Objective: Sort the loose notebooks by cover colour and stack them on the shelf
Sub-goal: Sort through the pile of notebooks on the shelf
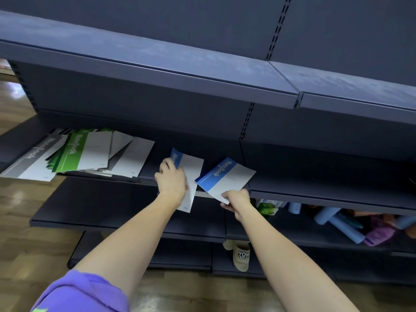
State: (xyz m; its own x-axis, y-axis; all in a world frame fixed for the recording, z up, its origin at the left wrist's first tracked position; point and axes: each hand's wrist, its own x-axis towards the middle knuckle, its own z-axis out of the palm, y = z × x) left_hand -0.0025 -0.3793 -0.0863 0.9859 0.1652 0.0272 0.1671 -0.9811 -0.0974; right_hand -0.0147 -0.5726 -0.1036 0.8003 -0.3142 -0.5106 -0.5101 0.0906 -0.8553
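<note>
Two blue-and-white notebooks lie at the front of the dark middle shelf (315,183). My left hand (172,180) rests on the left blue notebook (192,174), fingers curled over its blue spine edge; part of it sticks out past the shelf's front. My right hand (236,200) pinches the near white corner of the right blue notebook (225,176), which is tilted and lifted at the front. Further left on the same shelf lies a loose pile with a green notebook (74,152), a grey notebook (33,158) and several white-faced ones (132,158).
An upper shelf (157,64) overhangs the work area. A lower shelf (101,206) juts out under the notebooks. Blue rolls (344,228), pink items and a green box (267,208) fill the lower right. A beige slipper (242,257) sits on the bottom shelf. Wooden floor lies at the left.
</note>
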